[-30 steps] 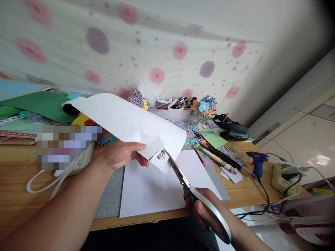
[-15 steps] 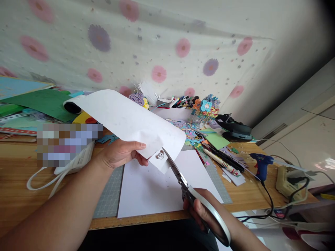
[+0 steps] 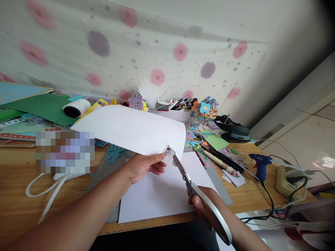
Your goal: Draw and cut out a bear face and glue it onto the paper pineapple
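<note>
My left hand (image 3: 148,165) pinches a small piece of white paper (image 3: 171,158) between thumb and fingers. A small drawn bear-like face, brown and white, shows on that piece. My right hand (image 3: 202,202) grips a pair of scissors (image 3: 190,184) by its large grey handles. The scissor blades look nearly closed and their tips meet the right edge of the small piece. Behind my left hand is a large, curved sheet of white paper (image 3: 131,129). Whether it still joins the small piece, I cannot tell. Below both hands lies another white sheet (image 3: 157,202) on a grey cutting mat (image 3: 113,209).
Colourful paper scraps (image 3: 193,137) and pens (image 3: 185,104) crowd the back. To the right are a blue glue gun (image 3: 261,164), a power strip (image 3: 284,184) and cables. A white roll (image 3: 80,107) and green card (image 3: 39,108) lie left, near a blurred-out item (image 3: 65,151).
My left hand has moved right, now holding the small piece at its drawn face. The large sheet has dropped lower and away from the hand, uncovering the white roll. The scissors shifted slightly right.
</note>
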A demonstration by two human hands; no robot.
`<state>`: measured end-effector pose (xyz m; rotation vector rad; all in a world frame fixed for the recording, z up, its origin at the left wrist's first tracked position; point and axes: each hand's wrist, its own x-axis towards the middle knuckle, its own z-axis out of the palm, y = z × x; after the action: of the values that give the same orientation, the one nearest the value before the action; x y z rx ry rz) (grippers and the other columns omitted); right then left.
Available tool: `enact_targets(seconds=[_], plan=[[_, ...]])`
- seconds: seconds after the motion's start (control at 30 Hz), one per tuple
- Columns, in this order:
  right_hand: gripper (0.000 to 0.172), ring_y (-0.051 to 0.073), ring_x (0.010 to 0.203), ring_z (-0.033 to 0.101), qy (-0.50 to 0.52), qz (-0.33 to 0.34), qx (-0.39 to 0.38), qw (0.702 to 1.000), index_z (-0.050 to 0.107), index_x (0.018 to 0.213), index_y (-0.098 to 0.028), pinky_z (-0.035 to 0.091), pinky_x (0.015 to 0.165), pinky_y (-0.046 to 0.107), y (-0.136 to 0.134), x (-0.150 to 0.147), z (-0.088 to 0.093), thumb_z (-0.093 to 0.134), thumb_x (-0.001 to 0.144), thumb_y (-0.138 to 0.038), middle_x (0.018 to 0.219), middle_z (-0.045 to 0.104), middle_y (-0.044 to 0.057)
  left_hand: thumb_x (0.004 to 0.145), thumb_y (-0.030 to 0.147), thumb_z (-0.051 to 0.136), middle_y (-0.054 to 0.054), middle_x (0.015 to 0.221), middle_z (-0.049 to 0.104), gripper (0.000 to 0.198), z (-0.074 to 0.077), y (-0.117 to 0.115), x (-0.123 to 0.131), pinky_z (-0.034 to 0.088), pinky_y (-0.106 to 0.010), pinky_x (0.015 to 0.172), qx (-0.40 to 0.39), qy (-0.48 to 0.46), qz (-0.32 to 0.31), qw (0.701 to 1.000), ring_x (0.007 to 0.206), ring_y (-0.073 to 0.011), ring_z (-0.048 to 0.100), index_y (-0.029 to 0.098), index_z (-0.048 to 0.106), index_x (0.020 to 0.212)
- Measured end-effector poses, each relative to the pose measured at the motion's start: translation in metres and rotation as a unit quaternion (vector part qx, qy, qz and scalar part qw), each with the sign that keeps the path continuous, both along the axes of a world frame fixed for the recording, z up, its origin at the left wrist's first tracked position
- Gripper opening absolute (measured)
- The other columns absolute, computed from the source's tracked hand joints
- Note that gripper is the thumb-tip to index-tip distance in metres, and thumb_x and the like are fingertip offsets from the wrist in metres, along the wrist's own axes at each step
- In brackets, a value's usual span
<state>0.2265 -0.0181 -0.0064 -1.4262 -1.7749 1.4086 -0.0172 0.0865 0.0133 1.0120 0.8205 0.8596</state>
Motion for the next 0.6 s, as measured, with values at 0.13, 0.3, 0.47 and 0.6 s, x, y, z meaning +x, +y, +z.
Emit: enact_targets(seconds=[0.13,0.3,0.47,0.6], plan=[[0.068,0.009,0.044,0.034,-0.032,0.004,0.025,0.999,0.051,0.076,-0.018,0.023,0.040,0.023,0.001,0.006,0.002,0.034,0.082,-0.083,0.050,0.041,-0.004,0.066,0.038,0.082,-0.004,0.061,0.066,0.027,-0.004,-0.006,0.009,0.049,-0.023,0.051,0.001,0.006,0.013,1.000,0.054,-0.0137,0.060,0.015,0.068,0.070],[0.066,0.010,0.050,0.035,-0.077,0.015,0.035,0.996,0.048,0.073,-0.019,0.025,0.042,0.023,-0.001,0.012,0.002,0.035,0.082,-0.083,0.058,0.042,-0.002,0.065,0.034,0.079,-0.002,0.056,0.062,0.023,0.000,-0.007,0.006,0.044,-0.023,0.046,0.018,0.023,0.006,1.000,0.049,-0.0119,0.055,0.015,0.066,0.065],[0.065,0.011,0.057,0.036,-0.088,0.024,0.039,0.995,0.048,0.074,-0.018,0.028,0.047,0.024,-0.008,0.015,0.005,0.036,0.083,-0.081,0.066,0.042,0.000,0.064,0.033,0.077,-0.001,0.055,0.059,0.022,0.003,-0.007,0.002,0.042,-0.022,0.044,0.061,0.048,-0.016,0.997,0.048,-0.0118,0.053,0.015,0.064,0.062],[0.063,0.012,0.061,0.034,-0.091,0.020,0.036,0.995,0.049,0.076,-0.017,0.028,0.050,0.024,-0.019,0.018,0.012,0.037,0.085,-0.079,0.068,0.043,-0.001,0.067,0.032,0.075,-0.001,0.057,0.059,0.021,0.008,-0.010,-0.001,0.042,-0.023,0.045,0.101,0.072,-0.045,0.991,0.049,-0.0117,0.052,0.016,0.063,0.060]])
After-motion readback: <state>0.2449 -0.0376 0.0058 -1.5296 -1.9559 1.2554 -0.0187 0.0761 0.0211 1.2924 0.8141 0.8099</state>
